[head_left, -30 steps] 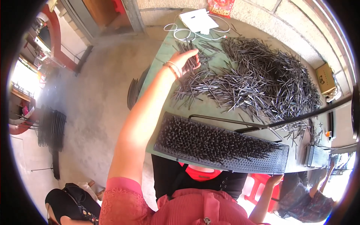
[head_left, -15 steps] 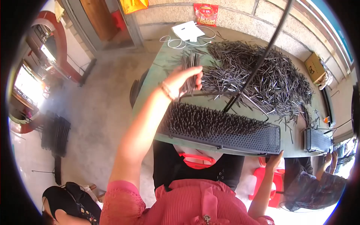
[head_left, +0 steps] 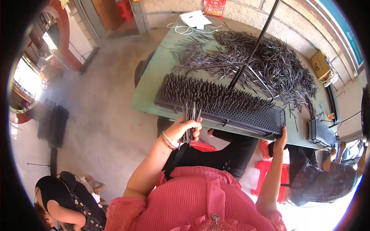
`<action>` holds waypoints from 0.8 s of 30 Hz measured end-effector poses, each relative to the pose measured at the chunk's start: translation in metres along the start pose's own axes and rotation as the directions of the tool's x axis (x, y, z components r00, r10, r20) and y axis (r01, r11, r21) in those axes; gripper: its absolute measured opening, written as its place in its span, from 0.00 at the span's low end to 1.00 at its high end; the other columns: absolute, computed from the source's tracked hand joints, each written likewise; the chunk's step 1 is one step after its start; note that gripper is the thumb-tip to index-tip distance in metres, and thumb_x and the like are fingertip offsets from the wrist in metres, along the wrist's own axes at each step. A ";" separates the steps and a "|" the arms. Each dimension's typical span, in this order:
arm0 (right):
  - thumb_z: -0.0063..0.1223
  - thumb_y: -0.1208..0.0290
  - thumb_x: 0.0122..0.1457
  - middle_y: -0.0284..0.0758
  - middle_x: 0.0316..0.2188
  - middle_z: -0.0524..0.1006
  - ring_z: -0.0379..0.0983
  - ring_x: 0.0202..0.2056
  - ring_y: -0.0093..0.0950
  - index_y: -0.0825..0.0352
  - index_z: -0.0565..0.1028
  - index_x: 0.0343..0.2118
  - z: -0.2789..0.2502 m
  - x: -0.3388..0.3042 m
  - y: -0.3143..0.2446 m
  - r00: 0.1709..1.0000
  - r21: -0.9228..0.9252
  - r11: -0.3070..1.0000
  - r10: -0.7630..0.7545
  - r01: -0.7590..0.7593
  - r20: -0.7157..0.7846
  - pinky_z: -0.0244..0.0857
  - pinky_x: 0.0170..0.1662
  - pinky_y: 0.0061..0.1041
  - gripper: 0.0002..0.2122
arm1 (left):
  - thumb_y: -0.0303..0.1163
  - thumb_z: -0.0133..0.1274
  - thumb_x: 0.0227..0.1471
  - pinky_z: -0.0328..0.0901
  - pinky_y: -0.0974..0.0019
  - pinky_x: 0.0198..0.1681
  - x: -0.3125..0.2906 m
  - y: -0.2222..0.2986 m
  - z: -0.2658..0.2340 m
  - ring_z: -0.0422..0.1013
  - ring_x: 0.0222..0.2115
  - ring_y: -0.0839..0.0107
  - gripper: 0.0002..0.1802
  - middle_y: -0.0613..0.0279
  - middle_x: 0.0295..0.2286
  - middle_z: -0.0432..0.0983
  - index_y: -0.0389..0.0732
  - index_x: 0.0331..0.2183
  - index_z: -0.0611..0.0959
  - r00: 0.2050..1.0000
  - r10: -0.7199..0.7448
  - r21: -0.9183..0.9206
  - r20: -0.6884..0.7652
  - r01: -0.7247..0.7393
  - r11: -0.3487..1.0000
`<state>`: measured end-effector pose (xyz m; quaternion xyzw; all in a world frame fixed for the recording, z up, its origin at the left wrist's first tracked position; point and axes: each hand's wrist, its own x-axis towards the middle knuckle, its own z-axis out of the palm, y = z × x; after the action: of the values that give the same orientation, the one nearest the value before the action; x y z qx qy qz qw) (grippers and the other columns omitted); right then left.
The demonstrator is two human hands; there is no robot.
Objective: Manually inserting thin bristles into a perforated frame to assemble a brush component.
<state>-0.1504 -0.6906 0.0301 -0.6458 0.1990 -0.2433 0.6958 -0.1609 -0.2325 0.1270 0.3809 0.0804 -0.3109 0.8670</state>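
My left hand (head_left: 184, 131) is closed round a bundle of thin dark sticks (head_left: 189, 119), held upright just off the table's near edge. Beyond it lies a long black perforated rack (head_left: 269, 118). Dark sticks (head_left: 204, 92) stand packed in its holes over the left and middle; bare holes show at the right end. At the rack's near right corner, my right hand (head_left: 281, 141) grips the edge, thumb uppermost; its other fingers are partly hidden. A large loose pile of similar sticks (head_left: 283, 63) covers the table behind the rack.
A dark rod stand (head_left: 246, 63) rises behind the rack. The green table (head_left: 148, 94) also bears a white device with a cable (head_left: 194, 19), a cardboard box (head_left: 320, 66) and a second rack (head_left: 322, 131). A person (head_left: 322, 179) sits at right, another (head_left: 69, 200) at lower left.
My left hand has come back from the pile toward my body, past the rack's near side, still holding the bundle. My right hand stays at the rack's corner. The whole view has shifted slightly.
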 end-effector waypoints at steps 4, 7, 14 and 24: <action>0.33 0.73 0.62 0.37 0.47 0.67 0.62 0.47 0.25 0.74 0.65 0.50 -0.010 0.012 0.004 0.996 0.049 0.997 0.062 -0.065 0.059 0.50 0.54 0.24 0.16 | 0.28 0.47 0.49 0.65 0.67 0.24 0.003 -0.001 0.002 0.67 0.21 0.74 0.11 0.63 0.22 0.67 0.35 0.36 0.70 1.000 -0.004 -0.018 0.024 0.005 1.000; 0.41 0.60 0.59 0.36 0.46 0.68 0.62 0.48 0.26 0.74 0.66 0.48 -0.003 0.008 0.000 0.987 0.160 0.974 0.158 -0.158 0.014 0.50 0.54 0.24 0.22 | 0.27 0.49 0.49 0.68 0.68 0.25 0.011 -0.005 0.004 0.70 0.24 0.73 0.12 0.62 0.25 0.69 0.34 0.37 0.71 1.000 -0.002 0.054 0.008 0.001 0.999; 0.41 0.62 0.59 0.35 0.43 0.70 0.65 0.44 0.24 0.72 0.69 0.46 0.006 0.011 -0.013 0.964 0.208 0.943 0.242 -0.261 0.113 0.56 0.48 0.22 0.18 | 0.30 0.50 0.49 0.66 0.70 0.24 0.033 -0.017 0.022 0.69 0.21 0.73 0.15 0.60 0.25 0.71 0.34 0.39 0.70 0.998 -0.014 0.176 0.066 0.002 0.984; 0.42 0.63 0.59 0.35 0.47 0.68 0.60 0.49 0.23 0.74 0.66 0.49 -0.003 0.056 0.048 0.968 0.175 0.960 0.188 -0.217 0.167 0.47 0.55 0.22 0.20 | 0.25 0.49 0.49 0.63 0.68 0.25 0.077 -0.069 0.049 0.65 0.22 0.76 0.15 0.63 0.25 0.68 0.35 0.41 0.70 0.999 -0.025 0.087 0.043 0.021 0.996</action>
<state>-0.1034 -0.7240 -0.0158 -0.5683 0.1873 -0.1398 0.7889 -0.1463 -0.3398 0.0903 0.4100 0.0522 -0.3325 0.8477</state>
